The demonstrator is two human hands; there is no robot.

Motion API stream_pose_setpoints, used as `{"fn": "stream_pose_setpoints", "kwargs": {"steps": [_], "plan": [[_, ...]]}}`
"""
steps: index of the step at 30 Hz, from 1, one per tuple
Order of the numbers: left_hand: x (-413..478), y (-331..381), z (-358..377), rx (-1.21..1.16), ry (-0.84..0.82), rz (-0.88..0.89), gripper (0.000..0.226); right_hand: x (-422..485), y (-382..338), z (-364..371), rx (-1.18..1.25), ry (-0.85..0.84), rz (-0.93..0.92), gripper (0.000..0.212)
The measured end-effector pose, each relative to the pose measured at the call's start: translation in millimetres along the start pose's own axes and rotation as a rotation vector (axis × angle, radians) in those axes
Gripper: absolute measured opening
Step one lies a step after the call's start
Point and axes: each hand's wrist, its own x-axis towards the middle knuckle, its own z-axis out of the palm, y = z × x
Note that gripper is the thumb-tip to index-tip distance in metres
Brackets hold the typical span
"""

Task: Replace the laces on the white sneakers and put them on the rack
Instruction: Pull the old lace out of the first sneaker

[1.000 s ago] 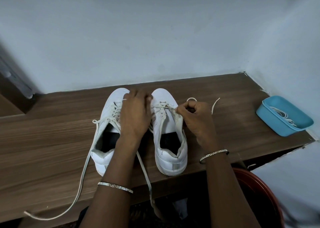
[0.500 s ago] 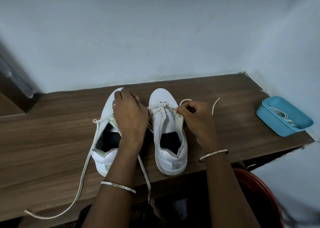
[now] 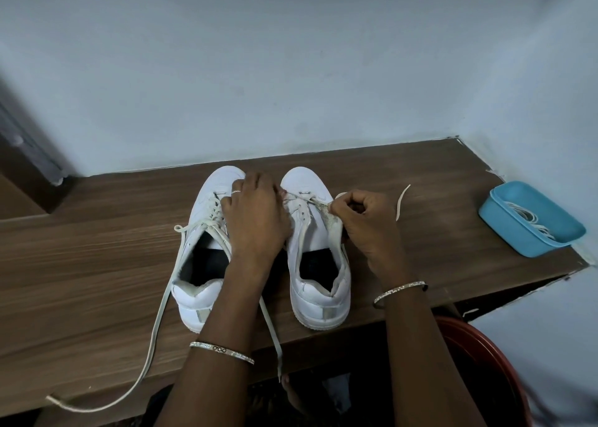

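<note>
Left hand (image 3: 255, 219) has slid right off left sneaker (image 3: 207, 294) toward front eyelets of right sneaker (image 3: 318, 300) | palm down, fingers curled, grip unclear | right hand (image 3: 365, 229) fisted, pinching lace (image 3: 307, 200) | pair on wooden shelf (image 3: 97, 264), toes to wall

Light's soft and cool here, a little dim, no glare off the wall (image 3: 291, 70). My left hand (image 3: 255, 219) throws a dark shadow between the sneakers (image 3: 318, 235). The wide lens bows the table (image 3: 97, 264) edge, and the corners smear.
</note>
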Motion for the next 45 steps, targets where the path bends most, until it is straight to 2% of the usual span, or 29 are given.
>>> {"fn": "stream_pose_setpoints", "kwargs": {"steps": [4, 6, 9, 12, 15, 19, 22, 25, 30, 34, 40, 45], "plan": [[1, -1, -7, -0.087, 0.266, -0.208, 0.013, 1, 2, 1, -0.035, 0.012, -0.009, 0.011], [-1, 2, -9, -0.071, 0.303, -0.249, 0.016, 1, 1, 1, -0.051, 0.018, -0.009, 0.012], [-1, 2, -10, -0.062, 0.254, -0.122, 0.017, -2, -3, 1, -0.024, 0.020, -0.004, 0.013], [0, 2, -5, -0.075, 0.079, 0.075, 0.019, -3, -5, 1, -0.014, 0.010, -0.002, 0.014], [-2, 2, 3, -0.039, -0.030, 0.124, 0.016, -2, -4, 1, -0.032, 0.007, -0.009, 0.015], [-3, 0, 9, 0.034, 0.003, 0.126, 0.011, -1, -1, 1, -0.041, 0.006, -0.018, 0.013], [-3, 0, 13, 0.158, 0.049, 0.095, 0.018, 1, -1, 1, -0.049, 0.012, -0.022, 0.014], [-2, -1, 11, 0.116, 0.050, 0.073, 0.020, 0, -1, 1, -0.044, 0.011, -0.012, 0.013], [-4, 0, 8, -0.010, -0.040, 0.200, 0.016, 1, 1, 2, -0.070, 0.020, -0.033, 0.013], [-5, 3, 14, 0.139, 0.013, 0.239, 0.011, 2, 3, 2, -0.063, 0.018, -0.029, 0.013], [-11, 10, 17, 0.232, 0.074, 0.168, 0.005, 2, 3, 2, -0.053, 0.007, -0.037, 0.012], [0, -2, -4, 0.150, 0.230, -0.079, 0.008, 1, 3, 0, -0.070, 0.014, -0.026, 0.011]]}}
